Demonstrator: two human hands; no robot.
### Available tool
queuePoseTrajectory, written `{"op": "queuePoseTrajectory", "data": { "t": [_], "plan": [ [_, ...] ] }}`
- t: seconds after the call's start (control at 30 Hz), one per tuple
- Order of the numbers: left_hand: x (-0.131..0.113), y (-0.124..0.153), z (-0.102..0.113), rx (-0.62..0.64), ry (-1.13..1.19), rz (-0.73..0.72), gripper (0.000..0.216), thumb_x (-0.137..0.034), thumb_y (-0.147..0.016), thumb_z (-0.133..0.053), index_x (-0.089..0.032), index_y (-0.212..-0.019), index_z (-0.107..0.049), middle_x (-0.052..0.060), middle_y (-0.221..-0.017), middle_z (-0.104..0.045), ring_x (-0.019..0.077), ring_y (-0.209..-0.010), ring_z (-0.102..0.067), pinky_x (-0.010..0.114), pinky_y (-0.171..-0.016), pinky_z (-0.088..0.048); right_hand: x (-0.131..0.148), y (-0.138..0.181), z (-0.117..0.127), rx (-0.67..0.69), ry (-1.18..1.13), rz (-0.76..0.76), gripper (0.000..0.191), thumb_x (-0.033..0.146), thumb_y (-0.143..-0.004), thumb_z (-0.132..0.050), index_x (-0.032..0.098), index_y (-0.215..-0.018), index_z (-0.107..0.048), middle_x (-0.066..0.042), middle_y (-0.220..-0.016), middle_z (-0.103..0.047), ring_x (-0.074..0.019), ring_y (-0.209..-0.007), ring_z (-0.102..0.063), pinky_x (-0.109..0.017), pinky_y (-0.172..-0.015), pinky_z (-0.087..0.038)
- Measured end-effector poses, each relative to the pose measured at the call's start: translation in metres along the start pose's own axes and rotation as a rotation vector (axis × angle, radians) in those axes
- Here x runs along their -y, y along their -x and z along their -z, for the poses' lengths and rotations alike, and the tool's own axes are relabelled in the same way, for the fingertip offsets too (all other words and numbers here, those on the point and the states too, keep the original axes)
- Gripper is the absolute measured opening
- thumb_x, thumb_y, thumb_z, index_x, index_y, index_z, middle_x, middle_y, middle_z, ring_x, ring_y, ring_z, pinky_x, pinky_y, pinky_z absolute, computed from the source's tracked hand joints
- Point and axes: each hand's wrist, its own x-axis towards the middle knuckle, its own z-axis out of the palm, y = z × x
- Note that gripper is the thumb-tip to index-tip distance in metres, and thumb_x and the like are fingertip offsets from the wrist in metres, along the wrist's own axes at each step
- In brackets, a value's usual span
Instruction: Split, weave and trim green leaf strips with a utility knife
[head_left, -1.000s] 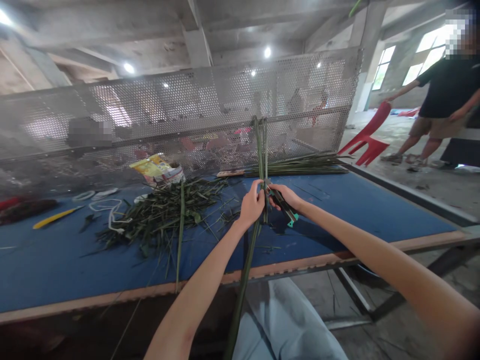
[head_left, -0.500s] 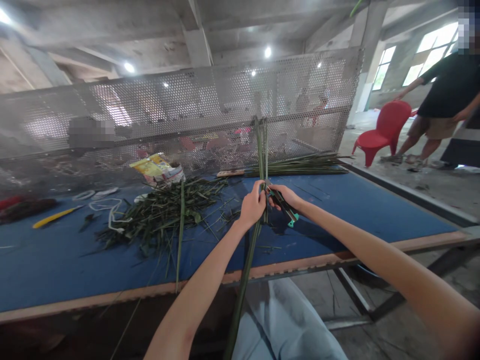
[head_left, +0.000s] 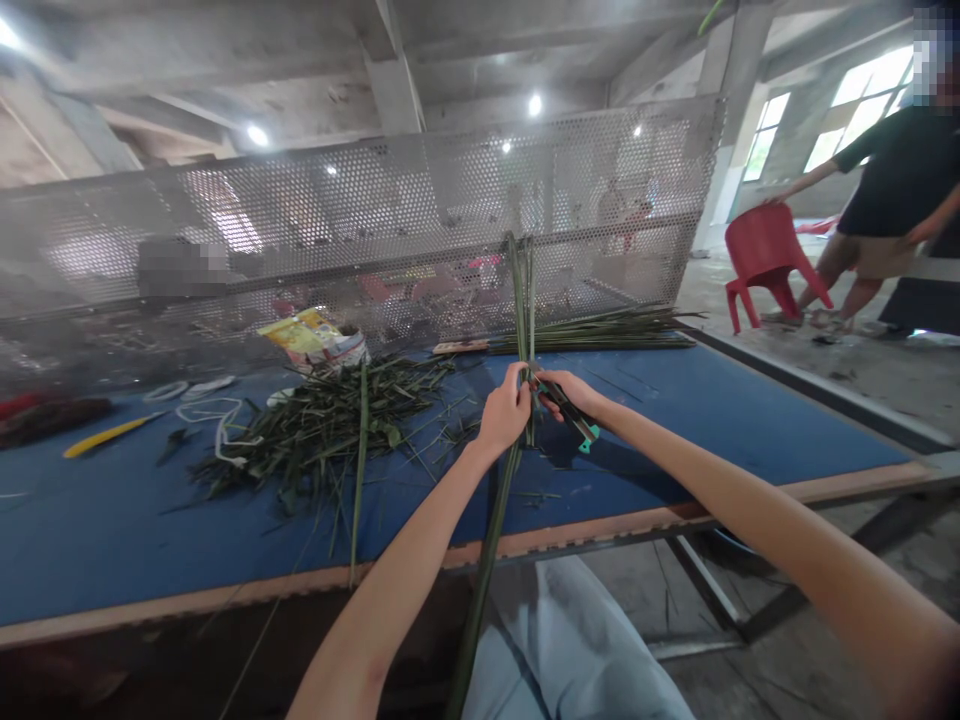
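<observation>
Above the blue tabletop (head_left: pixel 675 420), long green leaf strips (head_left: pixel 487 560) run from below the table edge up past my hands to the perforated screen. My left hand (head_left: pixel 510 405) is closed around the strips, thumb uppermost. Just to its right, my right hand (head_left: pixel 574 395) grips a utility knife (head_left: pixel 579 422) with a dark body and a teal end. The knife's front end reaches the strips beside my left thumb; fingers partly hide the contact. Left of my hands lies a heap of cut leaf scraps (head_left: pixel 322 430), with one long strip (head_left: pixel 361 470) hanging toward the front edge.
Beyond the table stands a perforated metal screen (head_left: pixel 360 220). More leaf strips (head_left: pixel 600 332) lie along the back. A yellow bag (head_left: pixel 311 340), white cord (head_left: pixel 225 425) and yellow-handled tool (head_left: pixel 109 437) are at left. At far right a person (head_left: pixel 892 190) holds a red chair (head_left: pixel 769 250).
The red chair has been turned and tilted by the person at right. My hands, the knife and the strips stay nearly in place.
</observation>
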Motion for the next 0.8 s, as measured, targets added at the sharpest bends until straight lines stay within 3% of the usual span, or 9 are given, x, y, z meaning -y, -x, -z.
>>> {"op": "queuePoseTrajectory", "data": {
  "t": [0.23, 0.8],
  "plan": [
    [0.0016, -0.0017, 0.0003, -0.008, -0.008, 0.026, 0.024, -0.033, -0.092, -0.034, -0.018, -0.101, -0.051, 0.000, -0.058, -0.053, 0.0157, -0.052, -0.052, 0.025, -0.056, -0.036, 0.0012, 0.0004, 0.0041, 0.063, 0.013, 0.003, 0.029, 0.036, -0.091, -0.034, 0.017, -0.074, -0.049, 0.004, -0.039, -0.044, -0.0105, -0.029, -0.040, -0.022, -0.035, -0.037],
    [-0.0054, 0.0020, 0.0058, 0.000, -0.156, -0.027, 0.021, -0.026, -0.091, -0.036, -0.019, -0.101, -0.053, -0.002, -0.054, -0.049, 0.0152, -0.048, -0.049, 0.024, -0.054, -0.032, 0.0020, 0.0005, 0.0027, 0.010, 0.020, 0.003, 0.033, 0.041, -0.090, -0.037, 0.017, -0.071, -0.049, 0.004, -0.039, -0.044, -0.0098, -0.030, -0.040, -0.021, -0.036, -0.037]
  ]
}}
